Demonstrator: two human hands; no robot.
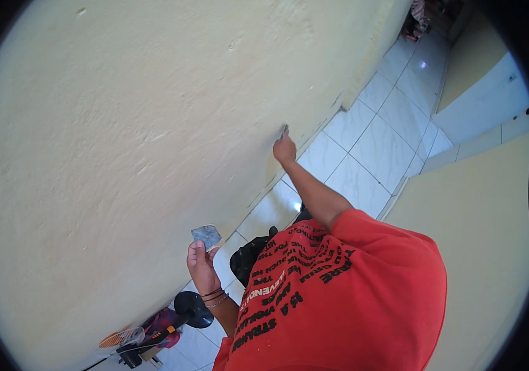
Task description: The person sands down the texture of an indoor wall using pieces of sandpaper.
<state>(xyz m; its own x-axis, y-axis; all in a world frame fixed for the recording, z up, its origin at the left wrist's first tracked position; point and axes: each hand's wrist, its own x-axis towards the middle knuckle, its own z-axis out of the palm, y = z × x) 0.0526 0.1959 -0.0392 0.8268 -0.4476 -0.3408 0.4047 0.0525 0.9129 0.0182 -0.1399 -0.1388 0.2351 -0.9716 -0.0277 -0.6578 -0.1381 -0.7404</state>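
Observation:
My left hand (200, 266), with thin bands round its wrist, is low beside the wall (122, 123). Its thumb and fingers pinch a flat grey piece (206, 235) with angular edges and a mottled face; its material is unclear. Farther off, my right hand (285, 150) reaches out to the cream wall, close above the floor. Its fingers are closed round a small, thin dark tool (285, 129), whose tip is at the wall surface. Most of that tool is hidden in the grip. The wall has small bumps and dents, and dark marks run along its lower edge.
White tiles (369, 142) cover the floor to my right. A dark round object (193, 309), a fan with an orange centre (122, 337) and other items stand at lower left. Another cream wall (468, 229) rises on the right. Dark and pink items (416, 25) are at the far end.

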